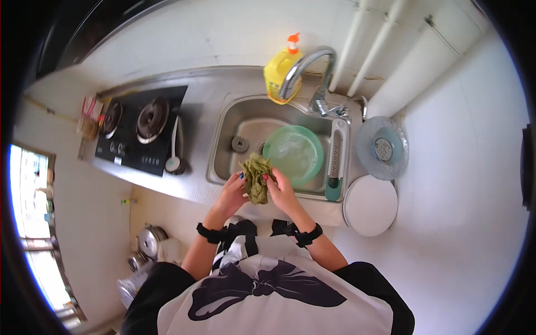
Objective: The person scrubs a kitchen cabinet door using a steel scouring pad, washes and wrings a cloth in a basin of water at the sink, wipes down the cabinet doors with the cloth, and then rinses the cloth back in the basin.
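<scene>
Both forearms are reaching forward from the body and angling inward, black bands sitting at the wrists; the left hand [230,196] is gripping the left side of a crumpled green cloth [256,180], fingers curling partway and a blue nail showing at its edge; the right hand [282,193] is pinching the other side, red-nailed digit pressing on top, remaining fingers bending around, undersides hiding so exact closure I cannot tell; the cloth is hanging bunched between both hands, over the near edge of the sink [237,118], just beside the green bowl [319,146], which is holding cloudy water; the tap [321,100] is standing behind, a yellow bottle [273,78] sitting next to it
</scene>
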Demonstrator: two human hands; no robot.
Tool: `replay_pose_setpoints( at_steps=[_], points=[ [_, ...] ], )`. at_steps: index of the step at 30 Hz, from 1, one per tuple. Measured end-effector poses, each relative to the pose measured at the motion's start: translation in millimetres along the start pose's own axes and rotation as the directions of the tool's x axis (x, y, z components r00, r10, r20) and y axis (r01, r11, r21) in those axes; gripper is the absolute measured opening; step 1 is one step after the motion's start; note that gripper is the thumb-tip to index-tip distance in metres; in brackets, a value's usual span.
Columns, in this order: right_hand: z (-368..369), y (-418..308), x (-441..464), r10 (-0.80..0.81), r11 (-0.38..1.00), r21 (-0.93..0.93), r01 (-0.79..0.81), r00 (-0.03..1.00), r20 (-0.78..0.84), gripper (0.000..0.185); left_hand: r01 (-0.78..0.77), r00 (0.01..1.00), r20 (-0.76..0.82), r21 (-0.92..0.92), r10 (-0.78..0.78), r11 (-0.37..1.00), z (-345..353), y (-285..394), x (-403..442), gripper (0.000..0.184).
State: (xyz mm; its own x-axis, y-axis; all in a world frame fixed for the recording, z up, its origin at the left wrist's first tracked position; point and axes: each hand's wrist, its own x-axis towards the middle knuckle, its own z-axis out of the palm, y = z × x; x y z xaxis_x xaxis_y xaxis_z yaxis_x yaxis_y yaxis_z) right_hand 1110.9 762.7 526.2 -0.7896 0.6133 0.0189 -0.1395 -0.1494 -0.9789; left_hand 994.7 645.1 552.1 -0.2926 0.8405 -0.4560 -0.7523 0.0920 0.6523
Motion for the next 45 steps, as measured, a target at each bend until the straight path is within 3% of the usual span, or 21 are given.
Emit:
replay_pose_setpoints(
  at_steps=[2,5,7,12,18,25,26,30,36,39,45],
  points=[
    [9.4,-7.8,-1.1,0.043,0.999,-0.012,-0.042,0.994,0.1,0.026,-0.054,0.998,0.025,-0.071,0.056,0.996,-3.8,1.7,-14.3,0.044],
    [26.6,-10.0,-2.0,0.232,0.968,0.053,-0.244,0.956,0.179,0.019,-0.115,0.993,-0.019,-0.06,0.114,0.992,-21.9,2.0,-41.4,0.047],
    [57.7,-28.9,-8.6,0.36,0.878,0.28,-0.388,0.921,0.149,0.017,-0.192,0.978,-0.083,0.02,0.193,0.981,-31.4,2.1,-66.5,0.048],
    [143.3,-27.3,-27.5,0.218,0.965,0.068,-0.255,0.915,0.338,0.02,-0.316,0.92,-0.194,0.144,0.34,0.938,-73.9,5.6,-152.0,0.042],
    [267.1,-13.5,-82.0,0.205,0.966,0.041,-0.254,0.855,0.476,0.023,-0.481,0.834,-0.364,-0.113,0.415,0.869,-132.8,2.7,-275.7,0.046],
    [371.2,18.1,-130.0,0.116,0.979,-0.202,0.019,0.768,0.63,0.031,-0.551,0.728,-0.524,-0.064,0.441,0.832,-186.8,-18.5,-391.7,0.041],
    [380.1,27.0,-131.2,0.112,0.964,-0.256,0.077,0.753,0.648,0.032,-0.566,0.706,-0.545,-0.05,0.452,0.823,-197.9,-24.1,-403.5,0.039],
    [418.6,39.7,-152.7,0.179,0.97,-0.244,-0.011,0.71,0.681,0.036,-0.642,0.618,-0.619,-0.043,0.484,0.765,-228.6,-46.5,-433.6,0.038],
    [458.4,32.1,-159.1,0.133,0.919,-0.341,0.197,0.658,0.741,0.038,-0.703,0.585,-0.653,-0.113,0.481,0.702,-244.3,-58.9,-448.0,0.038],
    [482.5,31.2,-159.2,0.084,0.913,-0.317,0.258,0.64,0.764,0.04,-0.699,0.587,-0.721,-0.221,0.369,0.68,-242.8,-52.9,-462.4,0.038],
    [534.2,40.3,-133.0,0.196,0.974,-0.226,-0.012,0.542,0.817,0.034,-0.689,0.572,-0.729,-0.18,0.375,0.702,-310.0,-63.7,-455.1,0.034]
  ],
)
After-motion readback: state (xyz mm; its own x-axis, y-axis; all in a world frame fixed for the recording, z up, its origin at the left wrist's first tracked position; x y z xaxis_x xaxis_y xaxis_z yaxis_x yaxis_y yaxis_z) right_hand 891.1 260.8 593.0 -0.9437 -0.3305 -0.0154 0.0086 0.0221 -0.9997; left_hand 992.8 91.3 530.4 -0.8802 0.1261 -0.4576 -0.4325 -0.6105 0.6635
